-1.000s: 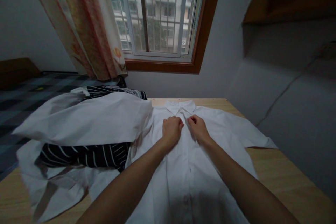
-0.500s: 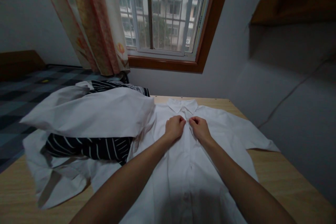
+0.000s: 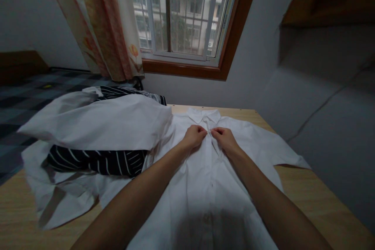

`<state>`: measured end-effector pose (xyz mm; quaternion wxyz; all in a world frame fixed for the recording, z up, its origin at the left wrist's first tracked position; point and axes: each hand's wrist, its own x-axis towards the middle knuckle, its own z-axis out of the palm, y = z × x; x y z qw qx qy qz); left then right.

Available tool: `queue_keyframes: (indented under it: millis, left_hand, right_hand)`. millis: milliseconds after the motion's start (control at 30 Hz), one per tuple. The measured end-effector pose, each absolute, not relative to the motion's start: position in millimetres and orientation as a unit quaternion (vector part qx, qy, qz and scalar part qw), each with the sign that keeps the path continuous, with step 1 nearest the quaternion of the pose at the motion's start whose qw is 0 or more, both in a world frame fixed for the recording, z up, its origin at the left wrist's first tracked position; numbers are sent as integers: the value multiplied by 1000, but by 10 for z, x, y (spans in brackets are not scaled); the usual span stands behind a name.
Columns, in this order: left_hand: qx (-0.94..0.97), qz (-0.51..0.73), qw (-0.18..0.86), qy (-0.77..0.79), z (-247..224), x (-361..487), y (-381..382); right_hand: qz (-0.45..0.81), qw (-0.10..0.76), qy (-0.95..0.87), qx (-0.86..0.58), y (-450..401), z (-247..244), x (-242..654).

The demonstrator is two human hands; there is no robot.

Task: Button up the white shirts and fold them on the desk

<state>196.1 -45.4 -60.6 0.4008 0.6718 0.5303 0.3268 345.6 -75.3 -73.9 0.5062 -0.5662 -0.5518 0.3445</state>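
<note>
A white shirt (image 3: pixel 199 187) lies front side up, its collar (image 3: pixel 203 115) toward the window and one sleeve spread to the right. Just below the collar, my left hand (image 3: pixel 195 136) pinches the left side of the front opening. Close beside it, my right hand (image 3: pixel 224 137) pinches the right side of the same opening. The fingertips of both hands nearly meet at the placket. Whether a button is between them is too small to tell. Lower on the front, the placket runs down between my forearms.
White clothing (image 3: pixel 111 123) and black striped fabric (image 3: pixel 99 161) are heaped on the left of the wooden table (image 3: pixel 319 195). Behind the heap is a checked bed cover (image 3: pixel 17 105). A curtain (image 3: pixel 102 27) and a window stand at the back; a wooden shelf (image 3: pixel 336 8) juts out upper right.
Both hands have shifted slightly, with the fingertips closer together at the placket. The view has moved a little. The shirt front is still held.
</note>
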Motion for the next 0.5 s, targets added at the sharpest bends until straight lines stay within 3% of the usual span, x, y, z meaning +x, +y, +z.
queue_keyframes:
  millis: [500]
  left_hand:
    - [691, 296, 368, 546, -606, 1980, -488]
  right_hand:
    - [351, 532, -527, -562, -778, -700, 3419]
